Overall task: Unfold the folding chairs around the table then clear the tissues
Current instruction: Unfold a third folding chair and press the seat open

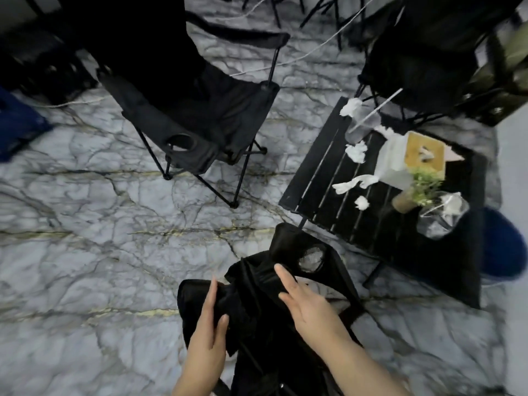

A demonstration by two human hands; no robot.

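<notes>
A folded black folding chair (257, 284) stands right below me on the marble floor, its cup-holder armrest (311, 258) toward the table. My left hand (210, 324) lies flat against the left armrest with straight fingers and the thumb pressing the fabric. My right hand (303, 301) rests on the chair's fabric, fingers straight. An unfolded black chair (200, 110) stands ahead at upper centre. Several crumpled white tissues (357, 151) lie on the black slatted table (320, 167) at right.
On the table stand a white tissue box with a wooden lid (411, 155), a small potted plant (420, 190) and a clear plastic bag (443, 215). Another dark chair (423, 61) stands behind the table. A blue object (17, 121) lies at far left. White cables cross the floor.
</notes>
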